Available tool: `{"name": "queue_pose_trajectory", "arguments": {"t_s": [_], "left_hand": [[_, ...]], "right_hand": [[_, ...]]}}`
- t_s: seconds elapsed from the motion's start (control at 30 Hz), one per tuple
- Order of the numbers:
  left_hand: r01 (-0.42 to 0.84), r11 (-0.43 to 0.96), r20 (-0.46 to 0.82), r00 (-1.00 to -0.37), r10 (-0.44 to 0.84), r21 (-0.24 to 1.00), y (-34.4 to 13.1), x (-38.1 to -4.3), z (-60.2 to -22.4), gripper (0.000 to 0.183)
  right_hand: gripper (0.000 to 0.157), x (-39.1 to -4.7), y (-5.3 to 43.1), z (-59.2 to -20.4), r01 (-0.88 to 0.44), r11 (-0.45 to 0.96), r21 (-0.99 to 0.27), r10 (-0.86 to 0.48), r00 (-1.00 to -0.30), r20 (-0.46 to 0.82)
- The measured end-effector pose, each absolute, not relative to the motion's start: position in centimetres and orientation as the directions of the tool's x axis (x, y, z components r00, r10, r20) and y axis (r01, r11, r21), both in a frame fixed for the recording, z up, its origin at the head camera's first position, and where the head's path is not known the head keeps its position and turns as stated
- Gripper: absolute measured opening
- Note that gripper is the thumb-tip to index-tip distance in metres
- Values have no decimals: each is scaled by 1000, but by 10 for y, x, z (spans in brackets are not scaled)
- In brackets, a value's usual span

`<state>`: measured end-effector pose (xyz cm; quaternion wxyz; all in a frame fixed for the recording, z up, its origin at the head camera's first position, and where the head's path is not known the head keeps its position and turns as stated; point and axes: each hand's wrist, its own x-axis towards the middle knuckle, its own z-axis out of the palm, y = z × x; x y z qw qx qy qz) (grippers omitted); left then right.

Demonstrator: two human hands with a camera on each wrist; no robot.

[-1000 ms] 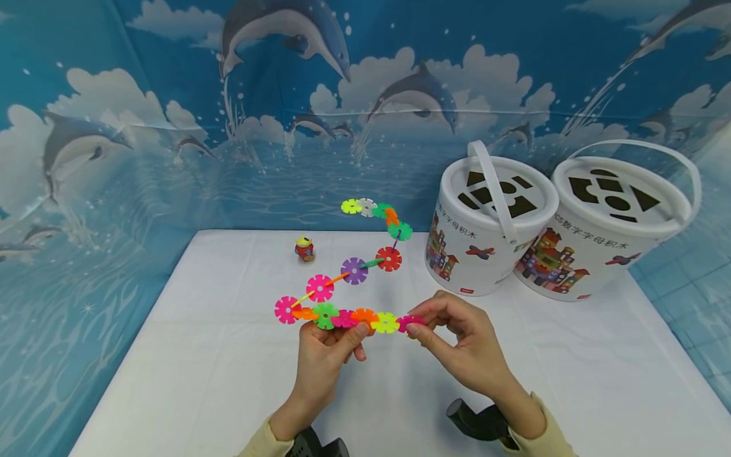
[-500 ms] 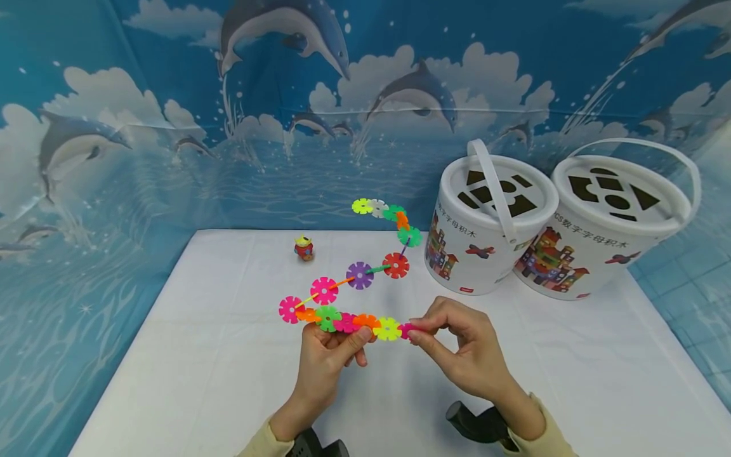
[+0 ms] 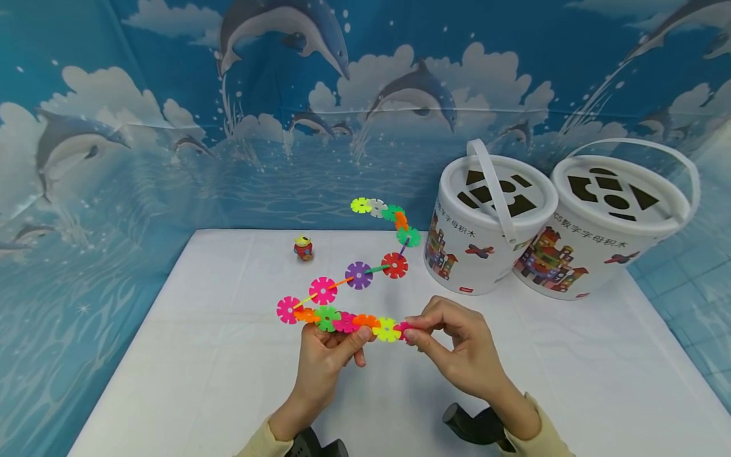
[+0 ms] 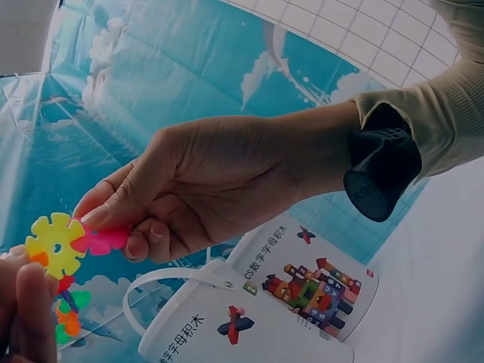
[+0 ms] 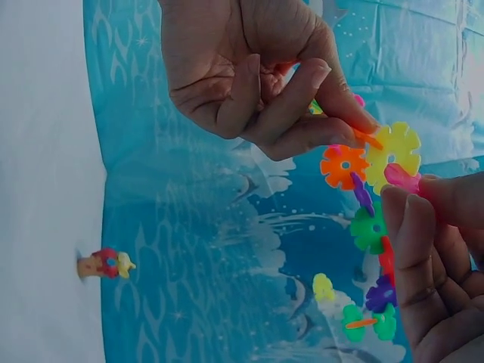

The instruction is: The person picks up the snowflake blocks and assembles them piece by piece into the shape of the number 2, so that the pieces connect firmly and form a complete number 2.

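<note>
A chain of colourful plastic snowflake discs (image 3: 358, 275) is held up over the table, zigzagging back from the hands. My left hand (image 3: 324, 365) pinches its near row by an orange disc (image 3: 366, 321), thumb on top. At the row's right end comes a yellow disc (image 3: 386, 329). My right hand (image 3: 465, 349) pinches a pink disc (image 4: 107, 240) between thumb and index finger, right at the yellow disc's edge. In the right wrist view the pink disc (image 5: 402, 178) overlaps the yellow one (image 5: 395, 155) and is partly covered by fingertips.
Two white lidded buckets (image 3: 490, 254) with handles stand at the back right. A small red and yellow toy figure (image 3: 304, 249) stands near the white table's (image 3: 228, 355) back edge. Behind hangs a blue dolphin-print cloth (image 3: 251, 184). Both wrists wear black devices (image 3: 474, 424).
The chain has shifted slightly right overall, mostly in the first half second. My right hand has brought the pink disc a little left, against the yellow disc. The left hand has barely moved.
</note>
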<state>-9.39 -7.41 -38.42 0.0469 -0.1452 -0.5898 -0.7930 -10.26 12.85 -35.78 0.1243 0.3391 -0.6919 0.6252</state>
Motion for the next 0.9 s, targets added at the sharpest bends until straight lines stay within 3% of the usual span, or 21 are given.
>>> {"name": "queue_pose_trajectory", "arguments": {"t_s": [0.3, 0.47, 0.63, 0.9], "left_hand": [[190, -307, 217, -975, 57, 933, -70, -93, -384, 18], [175, -307, 195, -980, 37, 935, -70, -93, -384, 18], [140, -302, 163, -985, 51, 943, -69, -93, -384, 19], [88, -306, 117, -990, 78, 948, -67, -94, -384, 21]], "right_hand": [[19, -104, 129, -357, -411, -30, -911, -274, -873, 402], [14, -104, 128, -356, -335, 9, -942, -254, -912, 321], [12, -102, 128, -357, -386, 62, -920, -237, -901, 363], [22, -103, 127, -363, -543, 28, -839, -201, -826, 527]]}}
